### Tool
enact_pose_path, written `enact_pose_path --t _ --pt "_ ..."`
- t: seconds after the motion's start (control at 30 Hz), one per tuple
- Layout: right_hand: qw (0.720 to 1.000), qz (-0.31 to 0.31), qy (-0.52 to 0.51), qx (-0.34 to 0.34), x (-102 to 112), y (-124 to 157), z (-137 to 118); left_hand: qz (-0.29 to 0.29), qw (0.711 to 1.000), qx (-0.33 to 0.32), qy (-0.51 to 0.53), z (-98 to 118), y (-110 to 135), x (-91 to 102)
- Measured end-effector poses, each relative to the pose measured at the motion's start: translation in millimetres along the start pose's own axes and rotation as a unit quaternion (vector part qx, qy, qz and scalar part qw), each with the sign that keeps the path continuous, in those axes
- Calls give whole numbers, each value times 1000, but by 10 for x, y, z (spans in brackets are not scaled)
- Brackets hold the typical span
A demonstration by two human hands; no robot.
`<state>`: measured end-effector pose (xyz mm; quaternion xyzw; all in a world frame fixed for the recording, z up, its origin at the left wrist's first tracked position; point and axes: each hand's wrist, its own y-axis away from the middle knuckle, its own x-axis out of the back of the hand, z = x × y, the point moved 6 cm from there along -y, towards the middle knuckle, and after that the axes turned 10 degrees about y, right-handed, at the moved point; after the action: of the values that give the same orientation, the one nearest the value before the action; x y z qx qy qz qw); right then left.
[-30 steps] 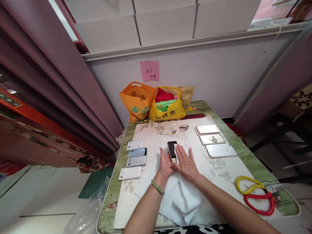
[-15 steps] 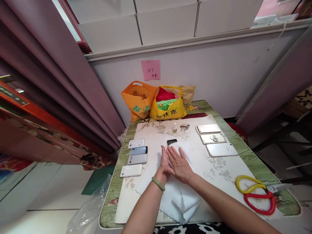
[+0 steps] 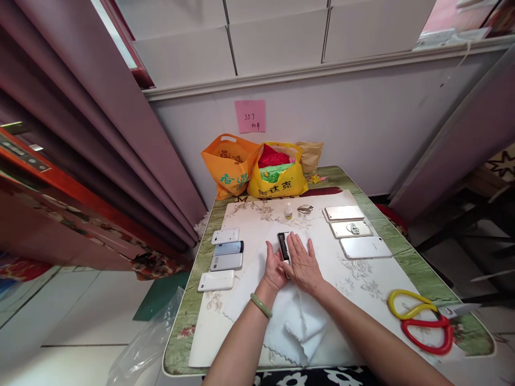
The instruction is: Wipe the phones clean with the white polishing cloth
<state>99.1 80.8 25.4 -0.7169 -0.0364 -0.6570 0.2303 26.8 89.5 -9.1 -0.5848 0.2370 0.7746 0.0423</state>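
Observation:
A mobile phone (image 3: 283, 247) with a dark face and light edge stands out over the white cloth (image 3: 289, 321). My left hand (image 3: 275, 271), below a green bangle (image 3: 260, 305), cradles it from the left; the thumb points up and the other fingers are mostly hidden beneath. Flat across the phone's right side lies my right hand (image 3: 304, 268), its fingers stretched and the thumb over the lower end. Whether cloth is pressed under that palm is hidden. The rest of the cloth drapes in folds toward the table's front edge.
Several phones (image 3: 226, 261) line the left side. Three more, including a white phone (image 3: 365, 247), lie at right. Scissors (image 3: 426, 321) rest at the front right. Behind stand a small bottle (image 3: 288, 210), glasses (image 3: 304, 209), an orange bag (image 3: 229, 166) and a yellow bag (image 3: 277, 185).
My right hand has slid rightward, away from the left hand's fingers. Much more of the phone now shows between the hands; before, only its top end stuck out.

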Motion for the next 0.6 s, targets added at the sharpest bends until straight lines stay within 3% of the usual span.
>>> enact_pose_path --t 0.17,0.33,0.43,0.6 --pt "1000 10 4 24 8 389 24 -16 1000 -1 7 -1 15 -71" --pt "997 4 -18 80 160 614 -141 -19 999 11 -28 0 70 -139" --pt "995 -10 -27 91 191 509 -218 16 999 -11 -43 12 62 -77" --pt "995 -47 -35 82 89 99 -217 77 997 -6 -8 -39 22 63"
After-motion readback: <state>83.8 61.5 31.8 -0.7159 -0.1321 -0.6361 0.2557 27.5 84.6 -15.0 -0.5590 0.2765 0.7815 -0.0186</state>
